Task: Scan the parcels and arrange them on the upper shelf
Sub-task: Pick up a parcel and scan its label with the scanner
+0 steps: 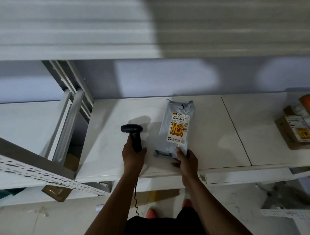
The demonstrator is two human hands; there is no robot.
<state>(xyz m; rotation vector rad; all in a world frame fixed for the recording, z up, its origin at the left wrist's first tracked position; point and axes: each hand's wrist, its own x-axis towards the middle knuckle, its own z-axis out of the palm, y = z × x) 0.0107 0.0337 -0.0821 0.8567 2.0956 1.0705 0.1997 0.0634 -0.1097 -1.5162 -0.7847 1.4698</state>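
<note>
From the head view, our left hand [133, 154] grips the black scanner [133, 134], and our right hand [185, 160] pinches the near end of the grey parcel [177, 128] lying on the white shelf [213, 132]. Cardboard boxes [298, 128] already sit far right; we judge more parcels remain.

A grey bagged parcel [177, 128] is lying label-up on the white shelf [222, 135], running from the front edge toward the back. A black scanner [133, 134] is standing upright just left of it. Cardboard parcels [297, 130] are sitting at the right edge.
</note>
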